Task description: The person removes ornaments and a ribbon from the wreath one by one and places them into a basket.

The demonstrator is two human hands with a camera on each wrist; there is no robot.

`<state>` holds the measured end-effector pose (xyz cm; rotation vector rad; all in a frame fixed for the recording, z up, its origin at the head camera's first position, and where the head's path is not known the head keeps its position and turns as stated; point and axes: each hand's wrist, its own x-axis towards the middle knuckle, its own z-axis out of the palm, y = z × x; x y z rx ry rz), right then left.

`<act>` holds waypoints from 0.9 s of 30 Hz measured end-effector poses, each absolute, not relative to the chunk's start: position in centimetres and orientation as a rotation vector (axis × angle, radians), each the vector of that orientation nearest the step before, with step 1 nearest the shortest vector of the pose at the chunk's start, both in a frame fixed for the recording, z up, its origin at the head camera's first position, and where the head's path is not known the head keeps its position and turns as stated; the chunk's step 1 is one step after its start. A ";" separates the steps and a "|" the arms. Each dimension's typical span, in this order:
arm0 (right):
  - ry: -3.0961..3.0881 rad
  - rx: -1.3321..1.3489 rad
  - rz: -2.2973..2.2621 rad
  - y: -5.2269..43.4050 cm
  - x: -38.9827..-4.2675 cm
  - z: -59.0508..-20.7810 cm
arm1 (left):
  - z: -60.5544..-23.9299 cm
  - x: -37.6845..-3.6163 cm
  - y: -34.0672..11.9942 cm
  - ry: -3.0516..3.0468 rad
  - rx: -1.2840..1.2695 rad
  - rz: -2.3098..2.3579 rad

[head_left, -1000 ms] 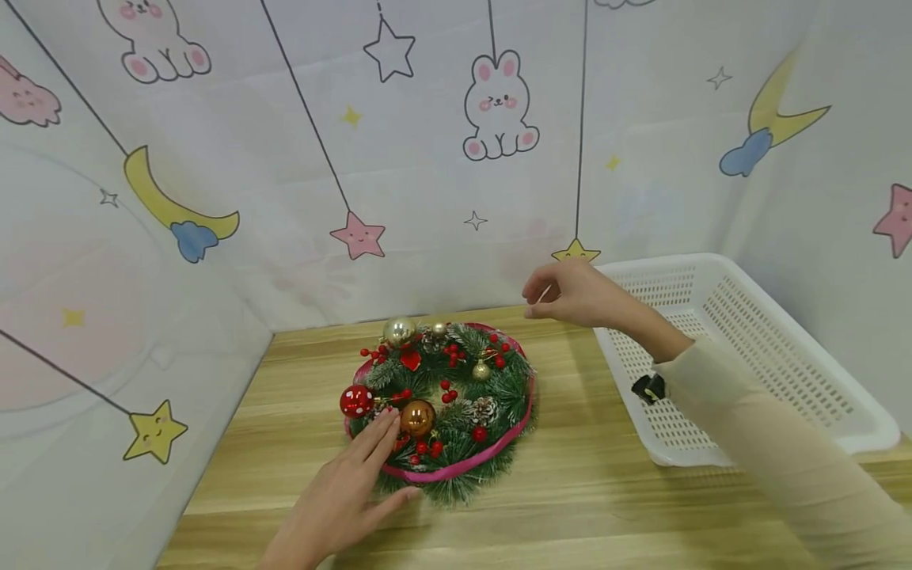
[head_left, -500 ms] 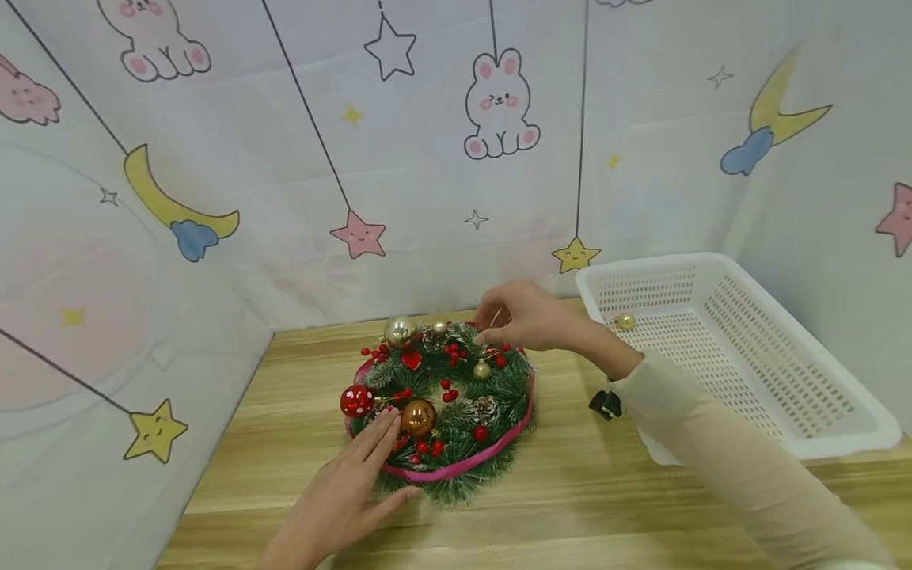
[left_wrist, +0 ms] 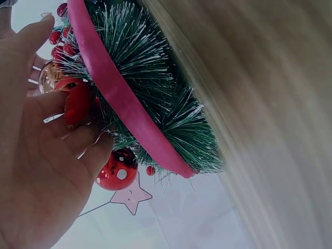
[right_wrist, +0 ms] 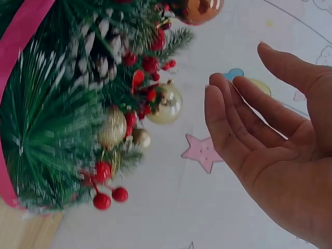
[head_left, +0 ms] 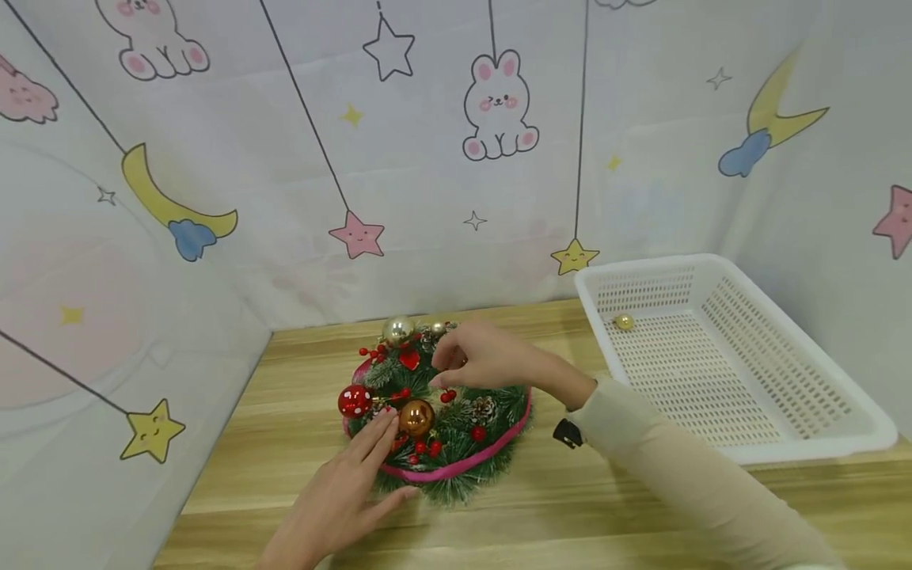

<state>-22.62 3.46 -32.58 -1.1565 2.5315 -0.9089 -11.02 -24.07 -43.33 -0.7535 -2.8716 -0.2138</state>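
Observation:
A green Christmas wreath (head_left: pixel 509 404) with a pink ribbon (head_left: pixel 456 471) lies on the wooden table. My left hand (head_left: pixel 342 487) rests on its near left side, fingers straight against an amber bauble (head_left: pixel 417 417) and the sprigs. Just left of those fingertips is a red bauble with white dots (head_left: pixel 355 401). My right hand (head_left: pixel 492 358) is over the wreath's far right part, covering some of it in the head view. The right wrist view shows that hand's palm bare, fingers loosely bent and apart from the glittery gold bauble (right_wrist: pixel 112 127) and red berries (right_wrist: pixel 102 201).
To the right stands a white perforated plastic basket (head_left: pixel 819 453) with one small gold bauble (head_left: pixel 624 321) in its far left corner. A pale gold bauble (head_left: pixel 398 329) sits on the wreath's far side. A printed cloth (head_left: pixel 427 174) hangs behind the table.
My right hand has moved left and toward me, from beside the basket to over the wreath, bringing the basket's gold bauble into sight. The left hand stays where it was.

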 end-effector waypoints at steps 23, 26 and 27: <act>2.419 -1.175 -0.976 0.2 -20.9 -36.2 | -43.3 -10.9 -24.1 -2.859 -0.756 -0.227; 2.401 -1.178 -1.005 0.1 -20.8 -36.8 | -43.4 -11.0 -24.0 -2.851 -0.762 -0.225; 2.399 -1.179 -1.006 0.0 -20.8 -36.9 | -43.4 -11.0 -24.0 -2.848 -0.765 -0.224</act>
